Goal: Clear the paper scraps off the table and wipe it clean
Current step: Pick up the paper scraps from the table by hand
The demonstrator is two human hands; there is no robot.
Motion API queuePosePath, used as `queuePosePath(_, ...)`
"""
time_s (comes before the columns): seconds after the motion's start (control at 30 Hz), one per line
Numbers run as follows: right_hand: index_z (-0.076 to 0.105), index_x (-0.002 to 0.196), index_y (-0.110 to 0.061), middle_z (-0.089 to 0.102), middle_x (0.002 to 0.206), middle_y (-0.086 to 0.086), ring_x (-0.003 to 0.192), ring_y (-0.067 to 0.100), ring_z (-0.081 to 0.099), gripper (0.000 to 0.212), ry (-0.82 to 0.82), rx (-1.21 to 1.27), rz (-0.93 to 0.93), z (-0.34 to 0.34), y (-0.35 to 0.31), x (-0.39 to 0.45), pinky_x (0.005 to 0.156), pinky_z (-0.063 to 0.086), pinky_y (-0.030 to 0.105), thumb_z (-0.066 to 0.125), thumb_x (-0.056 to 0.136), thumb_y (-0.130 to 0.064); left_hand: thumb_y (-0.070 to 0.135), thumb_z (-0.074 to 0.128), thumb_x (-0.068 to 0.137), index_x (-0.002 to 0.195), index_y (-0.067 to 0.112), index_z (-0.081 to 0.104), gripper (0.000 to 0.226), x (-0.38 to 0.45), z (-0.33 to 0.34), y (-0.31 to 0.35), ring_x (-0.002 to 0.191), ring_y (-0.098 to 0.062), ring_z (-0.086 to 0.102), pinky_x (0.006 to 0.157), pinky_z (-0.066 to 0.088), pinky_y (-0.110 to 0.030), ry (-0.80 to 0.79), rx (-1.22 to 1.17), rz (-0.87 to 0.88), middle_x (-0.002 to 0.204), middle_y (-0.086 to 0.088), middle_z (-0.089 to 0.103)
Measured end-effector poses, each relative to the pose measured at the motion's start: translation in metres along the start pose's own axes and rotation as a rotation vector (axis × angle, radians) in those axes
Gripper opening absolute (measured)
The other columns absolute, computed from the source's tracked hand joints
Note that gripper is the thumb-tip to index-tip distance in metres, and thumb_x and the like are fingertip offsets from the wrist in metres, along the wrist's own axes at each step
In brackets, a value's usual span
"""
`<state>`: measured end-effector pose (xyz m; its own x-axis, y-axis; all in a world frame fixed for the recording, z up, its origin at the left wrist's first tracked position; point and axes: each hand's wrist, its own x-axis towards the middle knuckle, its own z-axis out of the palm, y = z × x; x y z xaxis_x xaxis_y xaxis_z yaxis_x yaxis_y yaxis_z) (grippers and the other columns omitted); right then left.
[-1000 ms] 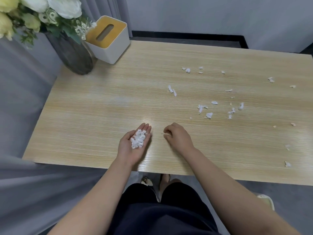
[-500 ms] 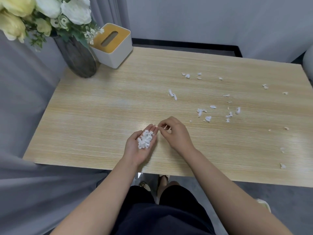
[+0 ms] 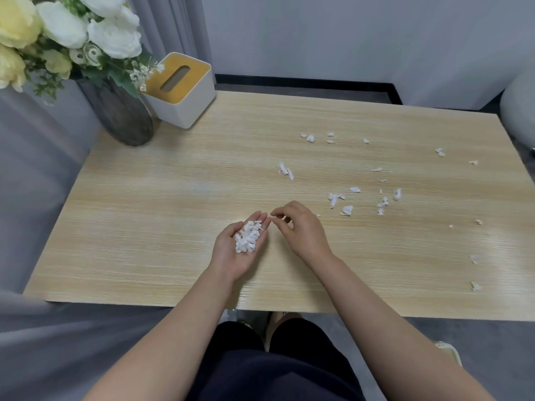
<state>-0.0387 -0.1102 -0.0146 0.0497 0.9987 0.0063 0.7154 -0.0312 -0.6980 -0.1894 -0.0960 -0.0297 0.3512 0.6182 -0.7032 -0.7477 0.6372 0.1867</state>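
My left hand (image 3: pixel 231 256) lies palm up over the near middle of the wooden table (image 3: pixel 144 215), cupping a small heap of white paper scraps (image 3: pixel 246 236). Just to its right hovers my right hand (image 3: pixel 301 230), palm down, fingers curled and slightly apart at the left fingertips; I see nothing held in it. Several loose white scraps (image 3: pixel 341 202) are strewn over the right half of the table. A pair of longer scraps (image 3: pixel 286 171) lies near the centre, and small ones (image 3: pixel 474 285) sit near the right front edge.
A dark vase (image 3: pixel 121 117) with white and yellow flowers (image 3: pixel 72 33) stands at the table's back left corner. Beside it is a white tissue box (image 3: pixel 181 95) with a yellow top. Grey fabric (image 3: pixel 31 169) borders the table's left side.
My right hand lifted off the table and moved left to my left palm, then its fingers spread slightly. The heap in my left hand stays. The camera view tilted down a little.
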Motion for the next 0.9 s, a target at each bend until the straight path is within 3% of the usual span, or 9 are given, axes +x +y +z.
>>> queuePosePath(0.2,0.069,0.100,-0.013,0.060,0.096,-0.002,0.077,0.007,0.053,0.014,0.041,0.020,0.125,-0.021,0.030,0.031,0.076,0.046,0.027,0.061,0.089,-0.018,0.009,0.042,0.077,0.093,-0.010,0.070,0.038,0.018,0.021,0.000,0.090,-0.034,0.069,0.082,0.052,-0.041,0.007,0.004,0.012,0.108,-0.020,0.067)
queuePosePath(0.37,0.068,0.101,-0.011,0.061,0.098,0.004,0.076,0.008,0.051,0.015,0.024,-0.006,0.196,-0.038,0.058,0.077,0.073,0.036,0.019,0.061,0.088,-0.015,0.010,0.041,0.076,0.097,-0.009,0.069,0.039,0.035,0.042,0.004,0.089,-0.033,0.069,0.086,0.049,-0.045,0.031,0.003,0.034,0.106,-0.020,0.068)
queuePosePath(0.6,0.063,0.112,-0.009,0.059,0.103,0.007,0.095,0.019,0.055,0.026,-0.076,-0.056,0.266,-0.019,0.075,0.124,0.073,0.032,0.023,0.060,0.088,-0.018,0.009,0.042,0.076,0.100,-0.009,0.066,0.039,0.057,0.059,0.008,0.093,-0.033,0.068,0.088,0.048,-0.047,0.059,-0.047,0.060,0.111,-0.020,0.067)
queuePosePath(0.9,0.064,0.103,-0.007,0.059,0.104,0.008,0.094,0.022,0.055,0.018,-0.126,-0.163,0.191,-0.004,0.088,0.143,0.075,0.045,0.032,0.056,0.092,-0.017,0.009,0.043,0.077,0.096,-0.009,0.070,0.037,0.077,0.065,0.008,0.094,-0.033,0.068,0.088,0.049,-0.044,0.085,-0.100,0.059,0.116,-0.019,0.065)
